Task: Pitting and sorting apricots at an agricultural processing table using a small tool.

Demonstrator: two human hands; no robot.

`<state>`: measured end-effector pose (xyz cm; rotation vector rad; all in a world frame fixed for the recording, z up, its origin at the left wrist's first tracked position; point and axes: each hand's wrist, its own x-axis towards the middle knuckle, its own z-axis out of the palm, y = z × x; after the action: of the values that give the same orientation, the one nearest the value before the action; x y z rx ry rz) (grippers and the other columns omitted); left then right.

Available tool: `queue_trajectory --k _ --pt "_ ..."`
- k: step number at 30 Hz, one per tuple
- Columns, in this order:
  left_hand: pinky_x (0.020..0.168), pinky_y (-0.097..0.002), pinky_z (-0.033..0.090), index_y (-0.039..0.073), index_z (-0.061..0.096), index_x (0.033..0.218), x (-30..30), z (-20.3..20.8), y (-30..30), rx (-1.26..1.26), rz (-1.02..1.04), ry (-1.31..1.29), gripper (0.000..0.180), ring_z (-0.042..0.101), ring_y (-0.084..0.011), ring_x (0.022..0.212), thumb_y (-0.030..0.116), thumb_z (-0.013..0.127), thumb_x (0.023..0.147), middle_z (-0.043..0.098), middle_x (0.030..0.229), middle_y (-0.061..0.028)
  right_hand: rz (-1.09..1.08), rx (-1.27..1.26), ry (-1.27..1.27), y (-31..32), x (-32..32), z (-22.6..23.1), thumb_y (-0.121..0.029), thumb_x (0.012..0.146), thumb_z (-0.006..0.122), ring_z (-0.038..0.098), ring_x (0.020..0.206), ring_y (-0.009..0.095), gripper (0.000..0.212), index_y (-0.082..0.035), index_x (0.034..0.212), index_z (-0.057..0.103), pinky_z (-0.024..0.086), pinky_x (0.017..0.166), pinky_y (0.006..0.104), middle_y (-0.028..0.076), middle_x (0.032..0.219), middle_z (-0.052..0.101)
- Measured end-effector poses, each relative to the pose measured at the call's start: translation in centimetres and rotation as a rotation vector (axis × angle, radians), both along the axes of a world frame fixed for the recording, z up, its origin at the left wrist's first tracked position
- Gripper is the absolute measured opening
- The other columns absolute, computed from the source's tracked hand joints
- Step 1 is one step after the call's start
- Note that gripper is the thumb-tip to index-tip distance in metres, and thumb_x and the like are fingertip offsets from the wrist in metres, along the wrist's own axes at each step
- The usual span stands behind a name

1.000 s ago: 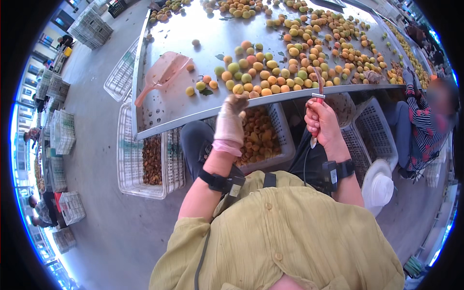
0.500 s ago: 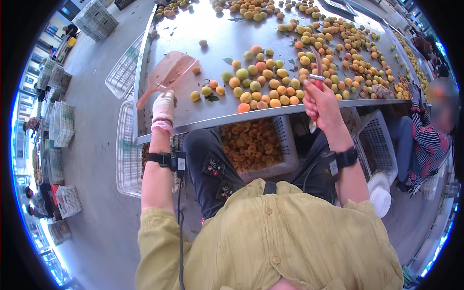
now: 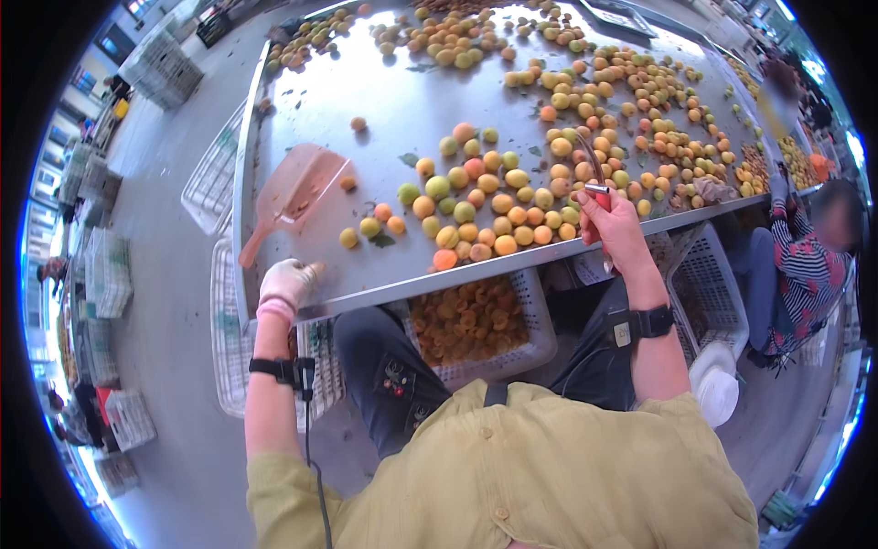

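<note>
The gloved left hand [image 3: 289, 285] is over the table's [image 3: 366, 270] near left corner, by the scoop [image 3: 297, 188], fingers curled in, though I can't make out whether they pinch anything; the right hand [image 3: 615, 224] is wrapped round the knife [image 3: 597, 189], blade up. I'd call this a lull in the cutting: the next move calls for the left to fetch one of the apricots [image 3: 488, 184] lying loose on the tabletop between the hands.
</note>
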<state>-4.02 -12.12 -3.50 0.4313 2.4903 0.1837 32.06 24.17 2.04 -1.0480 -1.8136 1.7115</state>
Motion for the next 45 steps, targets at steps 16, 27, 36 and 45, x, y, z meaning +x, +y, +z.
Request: queue_trajectory --k 16,27,36,45 --pt "0.091 -0.0426 0.053 -0.002 0.022 0.153 11.1 0.0 16.8 0.005 -0.691 -0.016 0.105 0.066 -0.0398 0.105 0.029 0.079 0.070 0.066 0.113 -0.0264 -0.278 0.069 -0.030 0.2 13.8 2.8 -0.021 0.099 0.064 0.053 0.053 0.006 0.020 -0.002 0.104 0.064 0.044 0.049 0.0202 -0.001 0.067 0.058" --pt "0.100 -0.0385 0.048 0.009 0.032 0.153 17.0 -0.3 25.5 0.491 -0.549 0.052 0.092 0.060 -0.0364 0.119 0.027 0.077 0.076 0.058 0.132 -0.0232 -0.272 0.541 -0.366 0.4 23.5 12.2 -0.017 0.095 0.067 0.055 0.065 0.005 0.017 -0.002 0.103 0.066 0.046 0.059 0.0229 -0.002 0.075 0.060" --pt "0.101 -0.0367 0.045 0.001 0.057 0.133 13.6 -2.1 19.4 0.940 0.123 0.121 0.058 0.060 -0.0309 0.117 0.033 0.072 0.086 0.060 0.131 -0.0161 -0.028 0.663 -0.452 -1.2 27.1 20.5 -0.014 0.092 0.069 0.051 0.078 0.004 0.016 -0.002 0.098 0.059 0.044 0.070 0.0206 -0.003 0.085 0.057" --pt "0.106 -0.0399 0.043 0.003 0.052 0.140 5.5 -6.2 14.9 0.577 0.234 0.184 0.074 0.055 -0.0357 0.126 0.046 0.070 0.083 0.055 0.138 -0.0218 0.009 0.334 0.018 -7.7 10.3 5.5 -0.016 0.093 0.071 0.047 0.066 0.004 0.018 -0.001 0.090 0.061 0.043 0.059 0.0238 -0.003 0.071 0.056"
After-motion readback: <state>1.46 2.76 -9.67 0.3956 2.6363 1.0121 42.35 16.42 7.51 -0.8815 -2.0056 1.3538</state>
